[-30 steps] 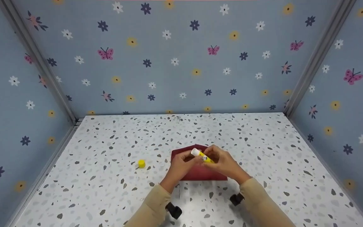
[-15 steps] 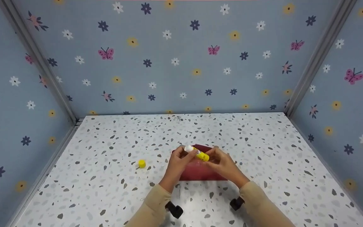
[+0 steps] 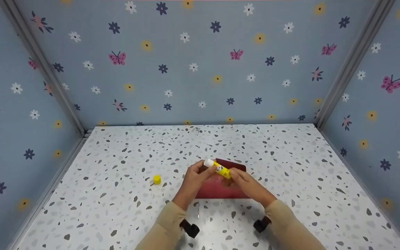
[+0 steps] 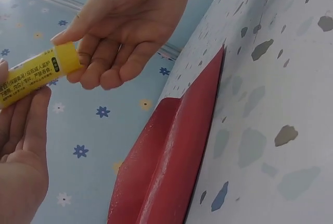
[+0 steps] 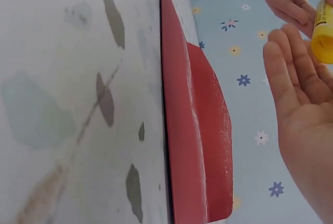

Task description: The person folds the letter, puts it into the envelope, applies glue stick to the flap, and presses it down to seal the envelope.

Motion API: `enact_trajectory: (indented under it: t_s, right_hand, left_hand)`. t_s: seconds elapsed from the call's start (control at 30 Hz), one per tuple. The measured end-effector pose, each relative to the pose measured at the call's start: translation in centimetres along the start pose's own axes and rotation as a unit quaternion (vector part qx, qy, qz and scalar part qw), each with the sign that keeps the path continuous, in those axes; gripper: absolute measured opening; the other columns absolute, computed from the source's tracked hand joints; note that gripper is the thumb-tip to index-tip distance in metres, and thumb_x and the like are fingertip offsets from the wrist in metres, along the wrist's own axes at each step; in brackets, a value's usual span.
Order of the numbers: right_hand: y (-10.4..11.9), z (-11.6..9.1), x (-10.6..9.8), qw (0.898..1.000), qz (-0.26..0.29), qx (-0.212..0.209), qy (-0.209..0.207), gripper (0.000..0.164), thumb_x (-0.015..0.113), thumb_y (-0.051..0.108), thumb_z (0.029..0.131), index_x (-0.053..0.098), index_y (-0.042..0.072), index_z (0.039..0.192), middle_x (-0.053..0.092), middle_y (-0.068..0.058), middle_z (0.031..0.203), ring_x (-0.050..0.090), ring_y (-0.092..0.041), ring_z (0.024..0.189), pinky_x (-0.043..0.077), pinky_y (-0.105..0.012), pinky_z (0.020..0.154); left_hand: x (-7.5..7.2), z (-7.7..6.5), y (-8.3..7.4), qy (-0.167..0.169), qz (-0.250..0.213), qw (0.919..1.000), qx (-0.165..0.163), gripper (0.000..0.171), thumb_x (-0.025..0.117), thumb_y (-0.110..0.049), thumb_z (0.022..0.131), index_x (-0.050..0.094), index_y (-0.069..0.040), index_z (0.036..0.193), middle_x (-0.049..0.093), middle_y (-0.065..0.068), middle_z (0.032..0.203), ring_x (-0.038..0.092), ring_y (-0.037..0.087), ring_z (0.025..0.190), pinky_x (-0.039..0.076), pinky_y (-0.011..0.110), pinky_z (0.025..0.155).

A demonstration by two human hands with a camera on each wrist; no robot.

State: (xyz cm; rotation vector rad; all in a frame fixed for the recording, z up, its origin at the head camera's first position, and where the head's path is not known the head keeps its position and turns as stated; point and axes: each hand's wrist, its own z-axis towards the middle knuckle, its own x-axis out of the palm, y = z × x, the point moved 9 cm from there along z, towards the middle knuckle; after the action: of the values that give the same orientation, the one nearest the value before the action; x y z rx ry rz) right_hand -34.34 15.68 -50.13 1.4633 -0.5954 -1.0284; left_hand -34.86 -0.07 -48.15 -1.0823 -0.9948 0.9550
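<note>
A yellow glue stick [image 3: 222, 170] with a white end is held slanted above a red envelope [image 3: 217, 190]. My left hand [image 3: 193, 182] grips its barrel toward the white end. At the opposite, yellow end, my right hand [image 3: 250, 185] pinches the base between thumb and forefinger. In the left wrist view the right hand's other fingers [image 4: 112, 70] hang loosely below that base. The envelope lies on the table with its flap [image 5: 210, 130] raised, and both hands partly cover it in the head view.
A small yellow cap [image 3: 156, 179] stands on the speckled table [image 3: 123, 208], left of the envelope. Blue flowered panels [image 3: 200, 62] enclose the back and both sides, with metal posts [image 3: 354, 64] at the corners.
The glue stick has moved slightly left and its white end has come up. My right hand has shifted its fingers on the base, with the thumb now over it.
</note>
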Motion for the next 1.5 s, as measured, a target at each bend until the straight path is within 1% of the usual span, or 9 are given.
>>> enact_trajectory:
  t_s: [0.13, 0.3, 0.47, 0.6, 0.83, 0.97, 1.07, 1.27, 1.5]
  right_hand:
    - [-0.1, 0.0, 0.3, 0.999, 0.048, 0.022, 0.014, 0.059, 0.025, 0.042, 0.111, 0.059, -0.006, 0.117, 0.064, -0.011, 0.098, 0.060, -0.028, 0.094, 0.050, -0.046, 0.094]
    - [-0.2, 0.1, 0.6, 0.996, 0.074, 0.034, 0.018, 0.060, 0.025, 0.049, 0.109, 0.063, 0.003, 0.110, 0.063, -0.014, 0.093, 0.059, -0.029, 0.091, 0.051, -0.041, 0.091]
    - [0.0, 0.1, 0.4, 0.994, 0.104, 0.022, 0.002, 0.051, 0.037, 0.047, 0.108, 0.058, 0.003, 0.123, 0.062, -0.022, 0.114, 0.060, -0.036, 0.105, 0.050, -0.045, 0.097]
    - [0.4, -0.1, -0.3, 0.994, 0.100, 0.004, -0.034, 0.041, 0.055, 0.034, 0.104, 0.050, 0.005, 0.133, 0.058, -0.016, 0.128, 0.059, -0.034, 0.117, 0.048, -0.043, 0.101]
    - [1.2, -0.1, -0.6, 0.996, 0.045, -0.035, -0.073, 0.044, 0.075, 0.012, 0.092, 0.053, -0.001, 0.127, 0.060, -0.016, 0.120, 0.061, -0.029, 0.109, 0.052, -0.032, 0.094]
    - [1.6, -0.2, -0.2, 0.996, 0.030, -0.028, -0.081, 0.040, 0.076, 0.011, 0.090, 0.054, -0.001, 0.121, 0.060, -0.015, 0.116, 0.063, -0.029, 0.106, 0.053, -0.031, 0.092]
    - [1.6, -0.2, -0.2, 0.995, 0.018, -0.014, -0.096, 0.036, 0.077, 0.011, 0.090, 0.056, 0.001, 0.117, 0.062, -0.012, 0.114, 0.064, -0.028, 0.105, 0.053, -0.031, 0.091]
    - [2.1, -0.3, -0.7, 0.992, 0.005, -0.019, -0.127, 0.028, 0.072, 0.010, 0.093, 0.059, 0.000, 0.117, 0.064, -0.009, 0.111, 0.061, -0.026, 0.101, 0.052, -0.026, 0.087]
    - [1.0, -0.3, -0.4, 0.996, 0.031, -0.008, -0.086, 0.031, 0.060, 0.027, 0.102, 0.059, 0.003, 0.121, 0.062, -0.018, 0.119, 0.059, -0.032, 0.111, 0.049, -0.038, 0.099]
  left_hand:
    - [0.6, -0.1, -0.6, 0.037, -0.017, 0.9990, 0.017, 0.042, 0.069, -0.022, 0.097, 0.063, -0.002, 0.133, 0.066, 0.011, 0.120, 0.061, 0.023, 0.108, 0.050, 0.044, 0.099]
    - [0.8, -0.3, -1.0, 0.054, -0.025, 0.9980, 0.019, 0.047, 0.069, -0.020, 0.097, 0.058, 0.003, 0.137, 0.066, 0.012, 0.123, 0.061, 0.023, 0.111, 0.051, 0.037, 0.098]
    - [0.4, -0.1, -0.9, 0.029, -0.003, 0.9995, 0.008, 0.045, 0.071, -0.022, 0.095, 0.062, 0.001, 0.132, 0.067, 0.010, 0.116, 0.061, 0.021, 0.104, 0.053, 0.034, 0.093]
    - [-0.3, 0.3, -0.5, -0.012, 0.010, 0.9999, -0.006, 0.043, 0.075, -0.023, 0.093, 0.065, 0.003, 0.126, 0.068, 0.008, 0.108, 0.062, 0.019, 0.097, 0.053, 0.035, 0.089]
    - [-0.9, 0.3, -0.4, -0.057, 0.008, 0.9982, -0.018, 0.030, 0.078, -0.030, 0.089, 0.061, -0.007, 0.096, 0.065, 0.007, 0.098, 0.060, 0.020, 0.090, 0.054, 0.037, 0.085]
    - [-0.7, 0.3, -0.4, -0.058, -0.002, 0.9982, -0.013, 0.033, 0.080, -0.031, 0.087, 0.056, -0.008, 0.092, 0.062, 0.007, 0.095, 0.060, 0.019, 0.087, 0.054, 0.032, 0.078]
    - [-0.5, 0.3, -0.4, -0.060, -0.009, 0.9981, -0.013, 0.034, 0.080, -0.031, 0.087, 0.056, -0.007, 0.092, 0.063, 0.008, 0.095, 0.061, 0.018, 0.087, 0.056, 0.038, 0.082]
    - [-1.0, 0.5, -0.2, -0.089, 0.015, 0.9954, -0.031, 0.030, 0.081, -0.031, 0.086, 0.062, -0.008, 0.091, 0.065, 0.005, 0.094, 0.060, 0.016, 0.087, 0.053, 0.035, 0.082]
    - [-1.0, 0.4, -0.6, -0.069, 0.013, 0.9974, -0.015, 0.031, 0.082, -0.028, 0.086, 0.069, -0.004, 0.100, 0.067, 0.007, 0.098, 0.062, 0.017, 0.090, 0.053, 0.044, 0.089]
